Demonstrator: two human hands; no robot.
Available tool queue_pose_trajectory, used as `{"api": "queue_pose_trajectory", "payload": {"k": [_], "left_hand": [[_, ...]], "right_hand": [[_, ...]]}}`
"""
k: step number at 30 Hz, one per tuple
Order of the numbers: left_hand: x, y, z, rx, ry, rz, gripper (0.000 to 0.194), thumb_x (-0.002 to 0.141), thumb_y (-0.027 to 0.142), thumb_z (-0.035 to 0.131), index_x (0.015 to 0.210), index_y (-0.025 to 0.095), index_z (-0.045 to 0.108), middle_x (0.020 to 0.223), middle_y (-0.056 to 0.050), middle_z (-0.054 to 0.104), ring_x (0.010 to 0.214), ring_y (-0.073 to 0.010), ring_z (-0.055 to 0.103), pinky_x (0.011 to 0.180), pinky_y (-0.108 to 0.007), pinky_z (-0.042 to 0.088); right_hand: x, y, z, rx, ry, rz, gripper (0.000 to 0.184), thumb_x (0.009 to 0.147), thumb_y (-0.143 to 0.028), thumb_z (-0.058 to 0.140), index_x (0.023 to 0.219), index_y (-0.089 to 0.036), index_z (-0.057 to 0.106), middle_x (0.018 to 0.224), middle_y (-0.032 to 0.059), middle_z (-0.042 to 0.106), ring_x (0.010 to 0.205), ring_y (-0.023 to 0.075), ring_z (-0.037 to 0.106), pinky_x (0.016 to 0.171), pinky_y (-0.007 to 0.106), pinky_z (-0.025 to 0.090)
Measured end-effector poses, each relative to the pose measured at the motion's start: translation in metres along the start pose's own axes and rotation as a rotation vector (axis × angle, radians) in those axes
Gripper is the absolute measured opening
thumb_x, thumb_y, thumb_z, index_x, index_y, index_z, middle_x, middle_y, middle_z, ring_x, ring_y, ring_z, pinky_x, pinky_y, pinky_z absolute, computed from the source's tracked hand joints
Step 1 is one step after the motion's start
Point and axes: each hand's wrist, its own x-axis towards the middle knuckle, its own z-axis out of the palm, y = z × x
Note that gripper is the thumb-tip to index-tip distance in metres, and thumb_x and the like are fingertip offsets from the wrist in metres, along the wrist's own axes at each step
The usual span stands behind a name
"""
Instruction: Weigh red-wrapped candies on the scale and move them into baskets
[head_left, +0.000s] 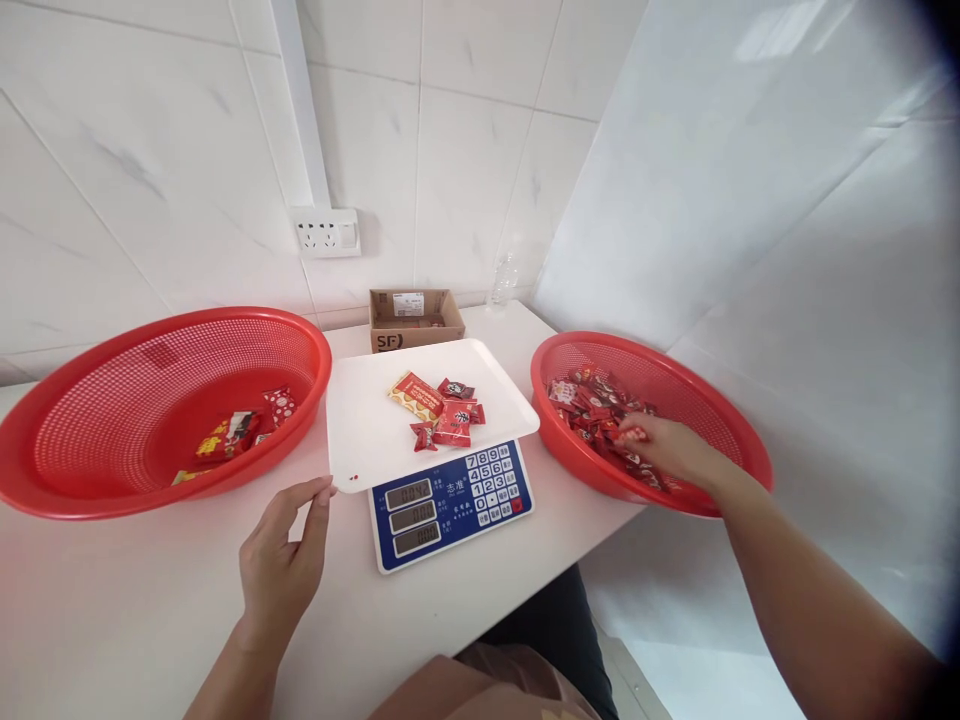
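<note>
At the near left corner of a white scale tray [360, 440], my left hand [285, 550] has thumb and forefinger closed in a pinch, the tips at the tray's edge. Several red wrapped candies [453, 424] and a yellow-and-red snack packet [415, 396] lie on the tray. Under it sits a blue digital scale [454, 510] with lit number displays and a keypad. My right hand [667, 446] reaches into the right red basket [720, 425], its fingers closed on a small red wrapped candy [634, 434]. Many similar candies [592, 400] lie beneath it.
A larger red basket [97, 430] stands at the left with several packets [229, 435] inside. Behind the tray are an open cardboard box [416, 318] and a clear plastic bottle [504, 278]. The tiled wall, with a socket [328, 233], bounds the white table [360, 630].
</note>
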Motion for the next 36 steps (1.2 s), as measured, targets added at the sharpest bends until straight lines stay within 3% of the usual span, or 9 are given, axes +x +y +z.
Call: {"api": "queue_pose_trajectory", "payload": {"k": [3,5,11,16,19,23,27,36], "left_hand": [[0.000,0.001,0.000,0.003,-0.008,-0.018,0.019,0.087,0.035,0.051,0.093,0.023,0.064,0.086,-0.001,0.072,0.077,-0.0130,0.066,0.057,-0.020,0.046],[0.000,0.001,0.000,0.012,-0.008,-0.032,0.020,0.087,0.036,0.050,0.093,0.023,0.064,0.086,-0.001,0.072,0.076,-0.0130,0.066,0.058,-0.020,0.046],[0.003,-0.003,0.001,0.023,0.027,-0.055,0.024,0.086,0.040,0.048,0.091,0.023,0.065,0.087,-0.002,0.073,0.080,-0.0156,0.068,0.063,-0.022,0.050],[0.004,-0.006,-0.001,0.044,0.023,-0.065,0.025,0.085,0.041,0.049,0.090,0.022,0.065,0.086,-0.003,0.073,0.076,-0.0161,0.068,0.054,-0.021,0.049],[0.003,-0.005,-0.002,0.043,0.029,-0.026,0.024,0.086,0.040,0.048,0.090,0.022,0.065,0.086,-0.003,0.073,0.080,-0.0159,0.069,0.062,-0.021,0.051],[0.003,-0.005,-0.003,0.045,0.036,0.013,0.024,0.087,0.040,0.047,0.090,0.023,0.064,0.083,-0.002,0.073,0.077,-0.0149,0.069,0.059,-0.020,0.051],[0.003,-0.009,-0.003,0.049,0.025,0.041,0.022,0.087,0.039,0.048,0.091,0.024,0.063,0.084,-0.001,0.073,0.077,-0.0142,0.069,0.057,-0.018,0.051],[0.002,-0.010,-0.001,0.030,0.016,0.041,0.021,0.086,0.038,0.049,0.092,0.024,0.064,0.085,-0.002,0.073,0.076,-0.0154,0.069,0.056,-0.020,0.050]], "right_hand": [[-0.004,-0.020,-0.011,0.141,0.076,0.024,0.024,0.085,-0.036,0.050,0.101,-0.023,0.063,0.096,0.0040,0.071,0.081,0.0200,0.066,0.069,0.029,0.049],[-0.006,-0.043,-0.015,0.261,0.134,-0.049,0.029,0.087,-0.037,0.046,0.110,-0.025,0.060,0.111,0.0034,0.068,0.091,0.0203,0.065,0.078,0.031,0.049],[0.000,-0.112,0.006,0.335,0.137,-0.355,0.034,0.087,-0.024,0.048,0.120,-0.023,0.058,0.123,0.0059,0.063,0.111,0.0204,0.058,0.095,0.036,0.044],[0.004,-0.144,0.032,0.213,0.095,-0.460,0.027,0.086,-0.021,0.053,0.110,-0.019,0.064,0.115,0.0091,0.066,0.110,0.0227,0.057,0.095,0.036,0.042],[0.002,-0.154,0.048,0.203,-0.001,-0.447,0.026,0.085,-0.026,0.057,0.109,-0.021,0.064,0.105,0.0073,0.069,0.101,0.0222,0.060,0.086,0.034,0.045],[0.004,-0.159,0.061,0.200,0.011,-0.425,0.029,0.084,-0.024,0.056,0.113,-0.023,0.060,0.096,0.0056,0.070,0.093,0.0214,0.062,0.075,0.031,0.044],[0.008,-0.155,0.054,0.226,0.035,-0.402,0.021,0.085,-0.019,0.053,0.104,-0.023,0.060,0.085,0.0012,0.069,0.083,0.0168,0.062,0.070,0.026,0.042],[0.008,-0.155,0.040,0.201,0.051,-0.363,0.019,0.083,-0.015,0.049,0.097,-0.023,0.060,0.090,0.0012,0.071,0.084,0.0158,0.063,0.068,0.024,0.041]]}}
